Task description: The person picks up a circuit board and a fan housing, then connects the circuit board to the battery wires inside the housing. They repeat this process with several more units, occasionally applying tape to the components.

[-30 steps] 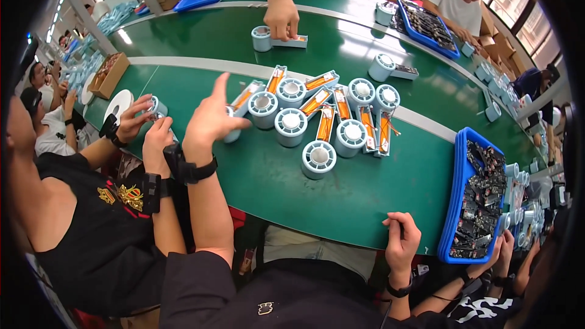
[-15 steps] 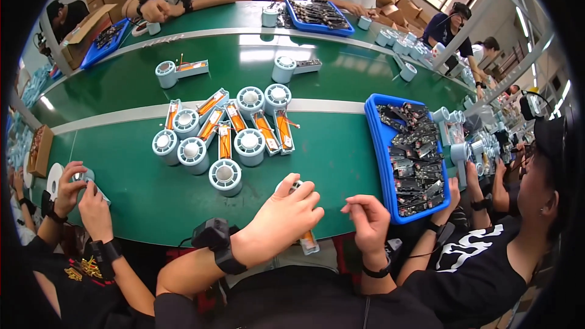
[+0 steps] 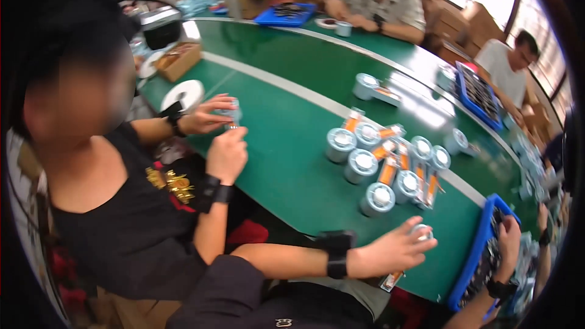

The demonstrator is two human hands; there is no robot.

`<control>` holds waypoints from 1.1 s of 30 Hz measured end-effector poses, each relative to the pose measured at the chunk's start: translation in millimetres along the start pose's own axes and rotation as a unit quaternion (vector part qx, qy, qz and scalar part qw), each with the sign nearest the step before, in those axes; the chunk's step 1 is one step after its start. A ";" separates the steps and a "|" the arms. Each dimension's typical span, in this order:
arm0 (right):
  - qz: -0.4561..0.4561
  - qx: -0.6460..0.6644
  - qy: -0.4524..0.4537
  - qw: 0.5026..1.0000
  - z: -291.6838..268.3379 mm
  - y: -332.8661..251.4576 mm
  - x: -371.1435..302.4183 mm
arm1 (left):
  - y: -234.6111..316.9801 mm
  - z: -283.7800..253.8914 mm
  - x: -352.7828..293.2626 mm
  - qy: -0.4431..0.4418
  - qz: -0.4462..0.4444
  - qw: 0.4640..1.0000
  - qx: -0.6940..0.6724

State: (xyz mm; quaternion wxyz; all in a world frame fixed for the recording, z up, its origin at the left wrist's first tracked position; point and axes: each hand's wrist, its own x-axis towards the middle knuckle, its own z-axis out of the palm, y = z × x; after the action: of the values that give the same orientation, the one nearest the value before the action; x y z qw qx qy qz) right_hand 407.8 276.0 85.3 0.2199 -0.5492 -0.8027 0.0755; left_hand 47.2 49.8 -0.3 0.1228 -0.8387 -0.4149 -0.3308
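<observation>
My left hand [image 3: 390, 254] is closed around a light-blue handheld-fan housing [image 3: 421, 231], above the near edge of the green table. Its round head shows between the fingers, and its handle end [image 3: 391, 280], with an orange part inside, sticks out below the palm. My right hand [image 3: 509, 247] reaches into the blue tray [image 3: 470, 259] on the right, over its small dark circuit parts. Its fingertips are blurred, so what they touch cannot be made out. Just beyond my left hand stands a group of similar housings [image 3: 378, 200], several with orange parts in their handles.
On the left a co-worker's hands [image 3: 225, 155] work on a light-blue piece, near a white reel [image 3: 183, 96] and a cardboard box [image 3: 178, 61]. More housings [image 3: 367, 85] stand beyond the pale strip. Across the table are people and another blue tray [image 3: 478, 96].
The view has swung left, bringing the left co-worker further in. My right hand has gone from beside my left hand to the blue tray. My left hand keeps hold of the housing.
</observation>
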 end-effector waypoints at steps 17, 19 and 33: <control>-0.108 0.158 0.197 0.961 -8.5 -56.8 -0.8 | -17.8 -87.7 -22.3 0.077 -0.264 0.952 -0.134; -0.179 0.203 0.206 0.940 -4.1 -122.8 -29.8 | -33.0 -100.4 -37.3 0.099 -0.313 0.939 -0.104; -0.390 0.341 0.028 0.855 111.7 -276.1 -147.7 | -5.1 -100.7 -36.3 0.083 -0.446 0.614 -0.646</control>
State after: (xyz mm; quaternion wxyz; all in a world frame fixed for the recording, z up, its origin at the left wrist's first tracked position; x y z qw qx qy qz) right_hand 169.1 48.0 46.0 0.4272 -0.0831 -0.8686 0.2369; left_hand -18.3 -17.7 51.2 -0.5790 -0.3821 -0.4052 -0.5954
